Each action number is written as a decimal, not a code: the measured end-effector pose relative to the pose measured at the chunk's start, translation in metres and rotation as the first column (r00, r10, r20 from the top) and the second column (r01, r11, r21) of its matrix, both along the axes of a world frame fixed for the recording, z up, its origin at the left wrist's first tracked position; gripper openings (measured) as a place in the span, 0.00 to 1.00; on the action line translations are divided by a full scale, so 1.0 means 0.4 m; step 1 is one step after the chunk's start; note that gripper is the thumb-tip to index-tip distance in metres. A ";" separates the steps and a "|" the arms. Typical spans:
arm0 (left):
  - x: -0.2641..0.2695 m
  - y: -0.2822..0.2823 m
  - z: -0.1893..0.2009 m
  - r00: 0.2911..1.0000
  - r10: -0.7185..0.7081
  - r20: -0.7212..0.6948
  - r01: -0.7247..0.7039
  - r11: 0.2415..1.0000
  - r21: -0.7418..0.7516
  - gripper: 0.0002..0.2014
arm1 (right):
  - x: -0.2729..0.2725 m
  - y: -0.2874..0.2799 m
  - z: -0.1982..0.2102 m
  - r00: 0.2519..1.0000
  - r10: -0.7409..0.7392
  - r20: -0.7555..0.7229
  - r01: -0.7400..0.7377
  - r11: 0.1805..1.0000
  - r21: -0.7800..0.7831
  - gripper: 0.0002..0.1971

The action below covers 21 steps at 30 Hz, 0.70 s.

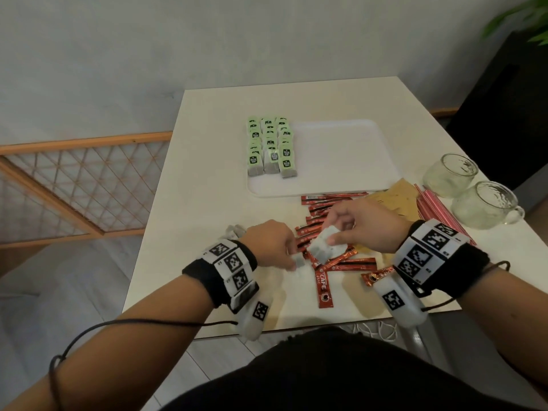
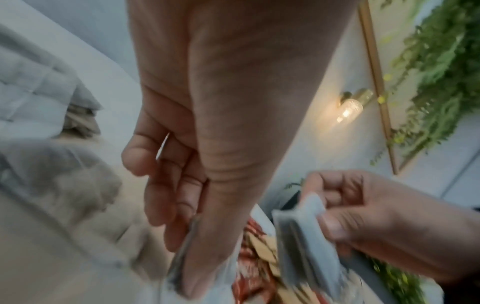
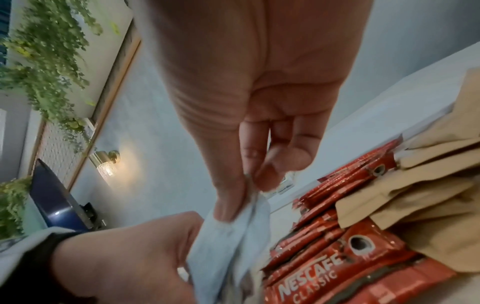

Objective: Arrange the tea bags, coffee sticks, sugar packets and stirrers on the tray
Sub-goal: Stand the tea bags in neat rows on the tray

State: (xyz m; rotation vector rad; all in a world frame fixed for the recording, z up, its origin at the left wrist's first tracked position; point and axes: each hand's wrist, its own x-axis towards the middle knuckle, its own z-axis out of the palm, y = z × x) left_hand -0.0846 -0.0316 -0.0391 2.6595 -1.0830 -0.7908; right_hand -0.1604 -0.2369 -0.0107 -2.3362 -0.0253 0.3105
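A white tray [image 1: 341, 161] lies mid-table with three rows of green-tagged tea bags [image 1: 270, 145] on its left side. Near the front edge, my right hand [image 1: 350, 229] pinches a small stack of white tea bags [image 1: 324, 244], also seen as pale tea bags [image 3: 233, 232] under the thumb. My left hand [image 1: 277, 247] pinches one white tea bag [image 1: 297, 260] by its edge, seen thin-on as a tea bag [image 2: 185, 253]. Red coffee sticks [image 1: 323, 280] lie scattered beneath both hands. Brown sugar packets [image 1: 391, 200] and red striped stirrers [image 1: 436, 212] lie to the right.
Two glass mugs [image 1: 474, 194] stand at the table's right edge beside the stirrers. A few more white tea bags [image 1: 234, 231] lie just left of my left hand. The right part of the tray holds nothing. A wooden lattice rail runs along the left.
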 end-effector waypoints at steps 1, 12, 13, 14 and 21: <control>0.010 0.006 0.006 0.998 0.051 -0.026 -0.052 0.997 -0.052 0.13 | 0.000 0.001 0.004 1.000 0.017 -0.021 -0.016 1.000 0.015 0.09; 0.018 0.038 0.052 0.800 0.186 -0.571 -0.476 0.777 -0.413 0.08 | 0.029 0.031 -0.034 0.981 -0.132 0.143 0.121 0.989 0.085 0.07; 0.018 0.041 0.048 0.816 0.174 -0.551 -0.452 0.787 -0.421 0.08 | 0.029 0.034 -0.032 0.982 -0.116 0.148 0.102 0.990 0.097 0.06; 0.021 0.046 0.045 0.844 0.172 -0.507 -0.414 0.810 -0.415 0.09 | 0.027 0.036 -0.032 0.984 -0.097 0.149 0.081 0.990 0.112 0.06; 0.046 0.080 0.016 0.997 0.030 0.065 -0.037 0.993 0.110 0.26 | 0.027 0.027 -0.036 0.992 -0.075 0.101 0.061 0.989 0.132 0.08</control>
